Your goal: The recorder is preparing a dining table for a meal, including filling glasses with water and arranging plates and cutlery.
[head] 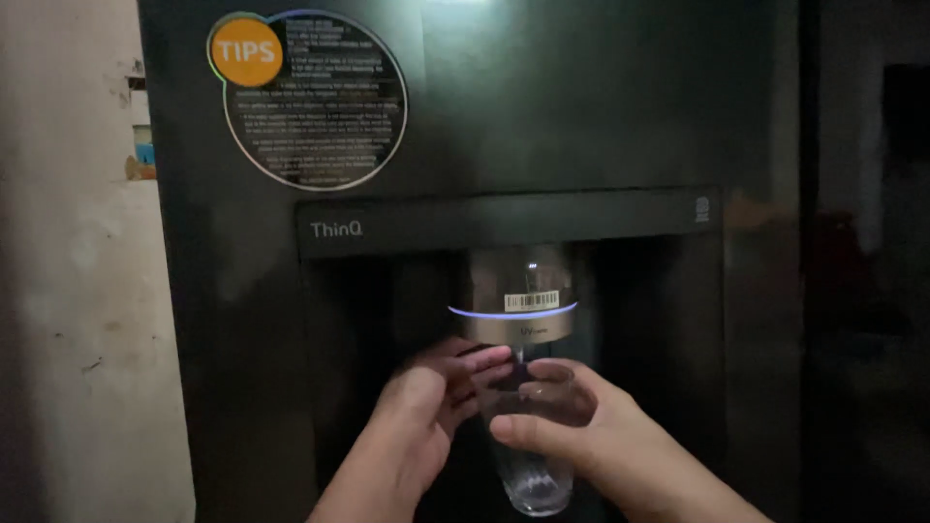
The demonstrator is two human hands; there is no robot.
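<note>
A clear drinking glass (531, 475) is held upright inside the dark dispenser recess (639, 329) of a black fridge door. My right hand (601, 441) is wrapped around the glass near its rim, thumb in front. My left hand (431, 397) reaches in beside it, its fingertips touching the glass rim just under the metal dispenser spout (513, 324). The spout has a lit purple-white ring and a small sticker above it. A thin stream seems to fall from the spout into the glass.
A round sticker with an orange circle (305, 97) is stuck high on the fridge door (542, 107). A pale scuffed wall (77, 291) stands on the left. A dim dark area lies on the right (862, 291).
</note>
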